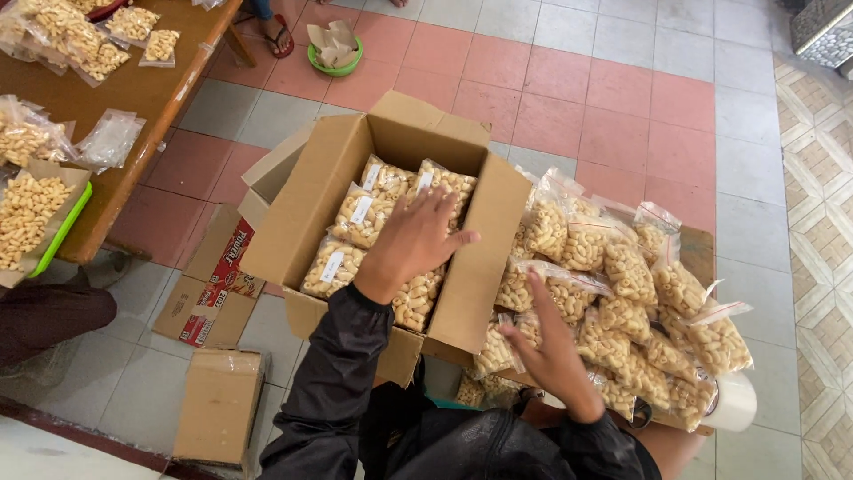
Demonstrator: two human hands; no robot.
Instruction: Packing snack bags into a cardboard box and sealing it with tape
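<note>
The clear snack bags (pixel 382 218), filled with pale curled crackers, lie packed in rows inside the open cardboard box (pixel 498 249), which sits on the tiled floor (pixel 622 98). The left hand (pixel 413 240) rests flat on top of those bags, fingers spread and gripping nothing. The right hand (pixel 551 342) hovers open, fingers loosely extended, just above the heap of loose bags (pixel 622 293) piled right beside the box; it touches or nearly touches 1 bag, which I cannot tell.

To do this well, I judge the pressing palm should stay flat and light so the crackers do not crush, while each new bag goes in label-up, aligned with its row.

Flattened cartons (pixel 213 284) lie left; a wooden counter (pixel 151 89) carries more bags.
</note>
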